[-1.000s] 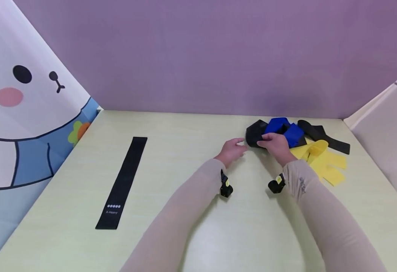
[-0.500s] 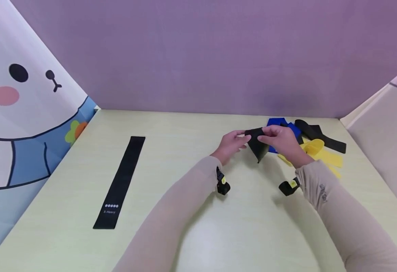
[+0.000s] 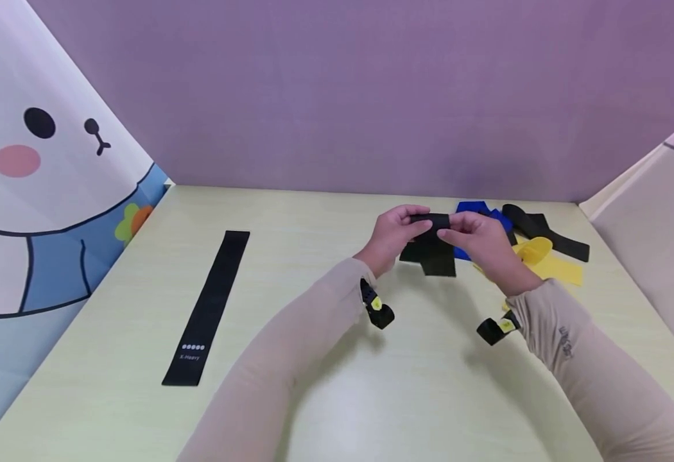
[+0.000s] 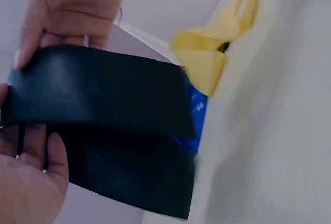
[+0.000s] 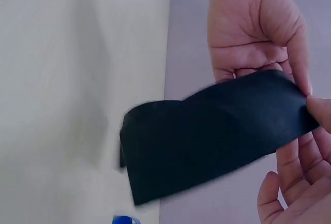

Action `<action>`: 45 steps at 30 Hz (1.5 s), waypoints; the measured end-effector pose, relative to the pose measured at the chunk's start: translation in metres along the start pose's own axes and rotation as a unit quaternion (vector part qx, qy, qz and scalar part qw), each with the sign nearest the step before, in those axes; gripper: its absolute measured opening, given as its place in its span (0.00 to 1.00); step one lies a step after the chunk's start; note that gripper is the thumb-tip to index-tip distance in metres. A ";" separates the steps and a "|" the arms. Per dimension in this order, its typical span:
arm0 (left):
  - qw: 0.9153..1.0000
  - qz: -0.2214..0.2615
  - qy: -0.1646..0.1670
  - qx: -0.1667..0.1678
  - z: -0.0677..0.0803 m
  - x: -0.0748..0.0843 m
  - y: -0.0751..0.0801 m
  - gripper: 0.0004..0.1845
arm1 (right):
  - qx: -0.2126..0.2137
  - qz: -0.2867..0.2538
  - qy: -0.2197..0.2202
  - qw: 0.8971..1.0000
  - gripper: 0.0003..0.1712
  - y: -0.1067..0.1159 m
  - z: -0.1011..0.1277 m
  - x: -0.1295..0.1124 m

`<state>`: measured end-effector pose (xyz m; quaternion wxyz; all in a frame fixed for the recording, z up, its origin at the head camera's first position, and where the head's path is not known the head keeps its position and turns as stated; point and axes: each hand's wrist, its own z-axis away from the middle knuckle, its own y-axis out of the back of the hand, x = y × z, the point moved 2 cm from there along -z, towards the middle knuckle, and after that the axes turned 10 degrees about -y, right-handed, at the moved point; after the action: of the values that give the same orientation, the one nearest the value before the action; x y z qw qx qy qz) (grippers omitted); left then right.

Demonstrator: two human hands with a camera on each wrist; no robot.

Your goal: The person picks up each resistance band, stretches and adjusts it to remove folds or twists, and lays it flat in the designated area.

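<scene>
Both hands hold a folded black elastic band (image 3: 434, 251) up above the table, between them. My left hand (image 3: 416, 222) pinches its top left end and my right hand (image 3: 459, 226) pinches the top right end. The band's loose part hangs down under the fingers. In the left wrist view the black band (image 4: 103, 115) fills the middle, with my left hand (image 4: 26, 182) at the lower left. In the right wrist view the same band (image 5: 207, 136) runs out from my right hand (image 5: 302, 177) at the lower right.
A heap of bands lies just behind my right hand: blue (image 3: 472, 207), black (image 3: 547, 234) and yellow (image 3: 547, 263). One long black band (image 3: 207, 308) lies flat at the table's left. Purple and cartoon-printed walls enclose the pale green table (image 3: 337, 385).
My right hand pulled the black band out of the heap and raised it. My left hand came across and took its other end, so both hands hold it in the air.
</scene>
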<state>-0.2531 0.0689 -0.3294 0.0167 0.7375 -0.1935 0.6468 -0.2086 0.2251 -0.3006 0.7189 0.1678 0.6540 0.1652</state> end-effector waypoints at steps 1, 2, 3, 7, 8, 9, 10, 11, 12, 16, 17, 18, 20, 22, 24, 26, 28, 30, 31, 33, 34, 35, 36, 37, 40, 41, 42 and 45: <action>1.000 0.002 0.001 0.003 0.001 0.003 0.001 0.14 | -0.006 -0.015 -0.003 1.000 0.15 -0.001 0.001 0.000; 1.000 -0.003 0.001 0.004 0.002 0.006 0.001 0.14 | -0.011 -0.027 -0.003 1.000 0.14 -0.002 0.001 0.000; 1.000 -0.008 0.001 0.005 0.004 0.009 0.002 0.14 | -0.014 -0.036 -0.002 0.999 0.13 -0.002 0.002 0.001; 1.000 -0.023 -0.004 0.010 0.007 0.022 0.003 0.12 | -0.029 -0.066 0.021 0.997 0.13 -0.005 0.006 0.006; 1.000 -0.028 -0.006 0.011 0.008 0.026 0.004 0.12 | -0.031 -0.074 0.032 0.996 0.15 -0.005 0.007 0.007; 0.999 -0.031 -0.007 0.012 0.009 0.029 0.004 0.12 | -0.029 -0.079 0.041 0.996 0.17 -0.006 0.009 0.008; 0.999 -0.033 -0.008 0.014 0.010 0.032 0.004 0.12 | -0.026 -0.090 0.048 0.994 0.19 -0.007 0.010 0.010; 0.999 -0.036 -0.009 0.013 0.011 0.035 0.004 0.12 | -0.018 -0.090 0.059 0.994 0.19 -0.008 0.011 0.011; 0.999 -0.038 -0.010 0.013 0.013 0.039 0.005 0.12 | -0.002 -0.079 0.073 0.994 0.19 -0.009 0.012 0.012; 0.999 -0.042 -0.005 0.005 0.017 0.050 0.007 0.13 | 0.071 -0.020 0.132 0.989 0.22 -0.018 0.017 0.013; 0.999 -0.041 -0.002 0.000 0.019 0.054 0.007 0.13 | 0.085 -0.001 0.144 0.986 0.25 -0.021 0.018 0.014; 0.999 -0.038 0.000 -0.004 0.021 0.057 0.007 0.14 | 0.093 0.010 0.152 0.984 0.29 -0.024 0.018 0.014; 1.000 -0.027 0.005 -0.014 0.024 0.062 0.008 0.15 | 0.090 0.001 0.156 0.984 0.33 -0.031 0.019 0.017; 1.000 -0.012 0.008 -0.028 0.029 0.069 0.008 0.19 | 0.077 -0.013 0.149 0.986 0.36 -0.039 0.019 0.021; 0.999 0.001 0.010 -0.049 0.033 0.074 0.008 0.25 | 0.064 -0.034 0.137 0.988 0.35 -0.047 0.018 0.025; 0.997 0.000 0.005 -0.077 0.038 0.079 0.008 0.30 | 0.056 -0.052 0.129 0.989 0.33 -0.054 0.017 0.029; 0.994 -0.015 -0.008 -0.108 0.041 0.083 0.009 0.32 | 0.049 -0.068 0.126 0.988 0.29 -0.059 0.015 0.032; 0.990 -0.037 -0.026 -0.133 0.044 0.086 0.010 0.34 | 0.047 -0.083 0.128 0.987 0.25 -0.063 0.014 0.035; 0.988 -0.048 -0.036 -0.142 0.045 0.088 0.010 0.33 | 0.046 -0.090 0.127 0.987 0.24 -0.065 0.014 0.036; 0.985 -0.064 -0.050 -0.151 0.046 0.089 0.012 0.32 | 0.038 -0.101 0.122 0.987 0.21 -0.068 0.013 0.038; 0.984 -0.071 -0.056 -0.153 0.047 0.090 0.013 0.31 | 0.035 -0.103 0.116 0.987 0.19 -0.069 0.014 0.039; 0.983 -0.079 -0.060 -0.153 0.047 0.090 0.014 0.31 | 0.030 -0.109 0.109 0.987 0.18 -0.070 0.014 0.039; 0.982 -0.087 -0.064 -0.153 0.048 0.090 0.015 0.29 | 0.024 -0.115 0.101 0.988 0.17 -0.072 0.015 0.040; 0.981 -0.096 -0.070 -0.150 0.048 0.090 0.016 0.28 | 0.015 -0.124 0.092 0.988 0.15 -0.073 0.016 0.039; 0.978 -0.125 -0.089 -0.139 0.049 0.090 0.020 0.23 | -0.005 -0.144 0.062 0.988 0.10 -0.078 0.019 0.038; 0.977 -0.134 -0.096 -0.134 0.049 0.090 0.022 0.22 | -0.008 -0.152 0.053 0.987 0.09 -0.080 0.021 0.037; 0.976 -0.141 -0.102 -0.129 0.049 0.090 0.023 0.21 | -0.005 -0.154 0.044 0.987 0.09 -0.081 0.022 0.036; 0.977 -0.138 -0.115 -0.111 0.049 0.090 0.027 0.18 | -0.002 -0.173 0.019 0.985 0.13 -0.086 0.026 0.032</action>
<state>-0.2071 0.0065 -0.2576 0.1650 0.8204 -0.1609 0.5233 -0.1783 0.1625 -0.3665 0.7242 0.0472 0.6866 0.0427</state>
